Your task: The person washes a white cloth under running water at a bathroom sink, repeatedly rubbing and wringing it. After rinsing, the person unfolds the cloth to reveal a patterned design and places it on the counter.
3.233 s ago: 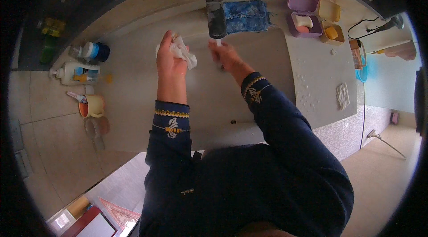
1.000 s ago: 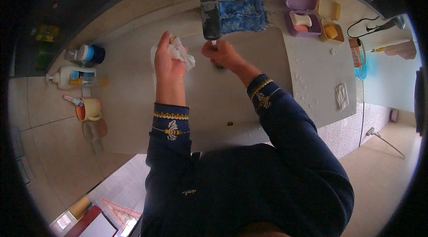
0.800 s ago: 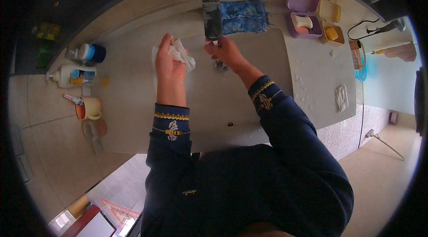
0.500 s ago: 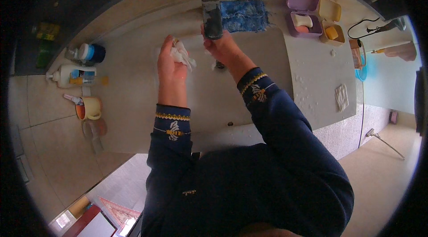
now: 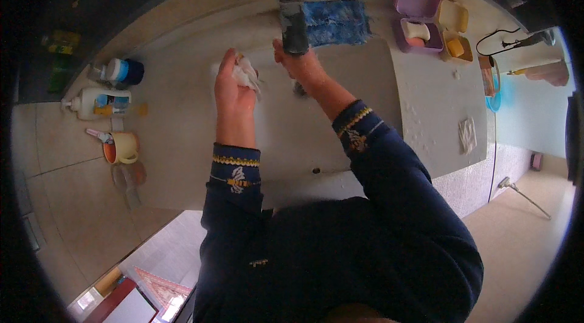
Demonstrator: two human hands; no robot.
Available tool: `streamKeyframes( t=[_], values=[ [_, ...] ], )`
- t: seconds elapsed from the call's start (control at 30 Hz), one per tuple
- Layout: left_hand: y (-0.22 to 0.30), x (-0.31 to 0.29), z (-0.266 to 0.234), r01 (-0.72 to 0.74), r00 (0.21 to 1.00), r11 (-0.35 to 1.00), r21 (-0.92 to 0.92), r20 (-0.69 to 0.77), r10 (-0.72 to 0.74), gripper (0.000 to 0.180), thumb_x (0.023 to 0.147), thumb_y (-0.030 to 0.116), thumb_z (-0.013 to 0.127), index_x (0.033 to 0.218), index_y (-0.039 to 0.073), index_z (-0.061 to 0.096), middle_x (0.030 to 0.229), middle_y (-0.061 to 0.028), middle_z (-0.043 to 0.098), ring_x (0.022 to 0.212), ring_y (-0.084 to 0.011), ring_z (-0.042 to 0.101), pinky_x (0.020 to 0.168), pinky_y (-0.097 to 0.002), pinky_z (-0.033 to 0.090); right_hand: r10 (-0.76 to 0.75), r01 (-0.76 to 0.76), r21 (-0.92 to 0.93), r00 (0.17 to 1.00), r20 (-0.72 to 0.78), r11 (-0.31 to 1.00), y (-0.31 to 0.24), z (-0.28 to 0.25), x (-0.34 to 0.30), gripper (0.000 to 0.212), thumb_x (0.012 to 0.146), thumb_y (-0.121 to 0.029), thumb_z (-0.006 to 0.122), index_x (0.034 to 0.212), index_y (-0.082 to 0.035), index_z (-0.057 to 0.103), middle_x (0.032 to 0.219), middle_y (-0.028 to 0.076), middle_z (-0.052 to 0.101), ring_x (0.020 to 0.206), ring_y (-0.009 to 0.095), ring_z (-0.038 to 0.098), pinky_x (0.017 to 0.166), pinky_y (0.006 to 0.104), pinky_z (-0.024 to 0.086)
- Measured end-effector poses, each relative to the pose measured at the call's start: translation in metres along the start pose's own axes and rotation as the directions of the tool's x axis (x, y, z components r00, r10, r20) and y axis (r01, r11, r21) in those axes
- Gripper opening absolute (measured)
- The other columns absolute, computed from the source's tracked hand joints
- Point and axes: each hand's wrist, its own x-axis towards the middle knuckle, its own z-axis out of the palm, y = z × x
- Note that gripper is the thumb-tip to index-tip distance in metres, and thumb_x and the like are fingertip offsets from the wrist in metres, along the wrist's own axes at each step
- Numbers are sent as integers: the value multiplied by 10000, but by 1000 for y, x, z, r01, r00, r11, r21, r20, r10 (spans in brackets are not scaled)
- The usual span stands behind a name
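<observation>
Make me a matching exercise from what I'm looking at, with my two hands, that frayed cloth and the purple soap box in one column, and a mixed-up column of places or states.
Column one
1. Left hand
2. Right hand
3. Frayed cloth
4. Purple soap box

Column two
A. Blue, lying flat
B. Partly covered by the end of the dark faucet
C. Lid open, soap inside
D. Holding a crumpled white wad

Right pairs: 1-D, 2-B, 3-A, 4-C
</observation>
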Motion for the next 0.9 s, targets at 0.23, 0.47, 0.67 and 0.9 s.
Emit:
streamKeyframes(
  t=[0.23, 0.47, 0.67, 0.9],
  values=[
    [-1, -1, 1, 11, 1000, 998, 59, 28, -13, 202, 809, 247, 636, 924, 99, 561, 839, -4, 557, 741, -164, 523, 658, -329, 394, -77, 53, 207, 991, 108, 977, 45, -23, -16, 199, 810, -211, 592, 778, -16, 576, 714, 45, 562, 672, 132, 551, 619, 290, 458],
    [-3, -2, 7, -7, 1000, 997, 76, -17, 8, 206, 799, 256, 647, 912, 107, 560, 837, -10, 553, 758, -165, 509, 674, -345, 384, 333, -330, -86, 943, 20, 940, 69, -36, 4, 277, 823, -265, 624, 893, -4, 565, 678, 61, 562, 561, 142, 549, 507, 293, 464],
    [1, -7, 12, 6, 996, 999, 40, -89, -2, 190, 801, 245, 643, 911, 112, 563, 843, -13, 559, 757, -163, 510, 675, -339, 385, 106, -105, -27, 991, 75, 994, 57, -21, -3, 228, 825, -207, 613, 947, -21, 565, 745, 41, 568, 627, 131, 543, 588, 288, 465],
    [-3, 0, 9, 7, 998, 999, 36, -65, -4, 184, 812, 246, 628, 919, 110, 566, 840, -15, 561, 738, -162, 517, 651, -328, 397, 99, -169, 631, 984, 145, 757, 44, -17, -7, 167, 780, -88, 611, 928, -63, 538, 744, 32, 537, 677, 141, 538, 613, 279, 463]
  ],
)
